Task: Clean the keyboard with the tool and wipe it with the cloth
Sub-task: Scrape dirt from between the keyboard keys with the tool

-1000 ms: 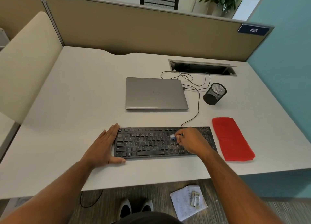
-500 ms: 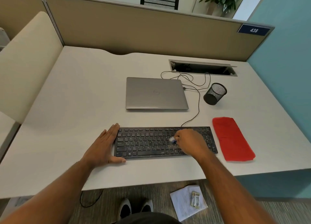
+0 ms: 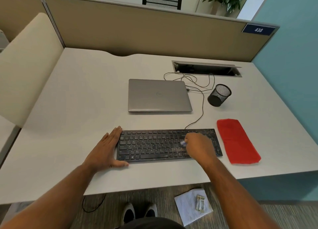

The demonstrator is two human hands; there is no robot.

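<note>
A black keyboard (image 3: 154,145) lies near the desk's front edge, with pale specks of dirt on its right part. My left hand (image 3: 106,148) lies flat against the keyboard's left end, fingers straight, thumb along the front corner. My right hand (image 3: 197,145) is curled over the right half of the keys and pinches a small pale cleaning tool (image 3: 183,143), whose tip touches the keys; most of the tool is hidden in my fingers. A red cloth (image 3: 238,141) lies flat on the desk just right of the keyboard, untouched.
A shut grey laptop (image 3: 159,95) sits behind the keyboard. A black mesh cup (image 3: 219,95) stands to its right, with thin cables (image 3: 197,84) running to a cable slot (image 3: 206,68). A partition wall closes the back. Papers (image 3: 193,206) lie on the floor.
My right hand with the tool has shifted a little left and towards me across the keys in short strokes. My left hand and the keyboard have stayed in place.
</note>
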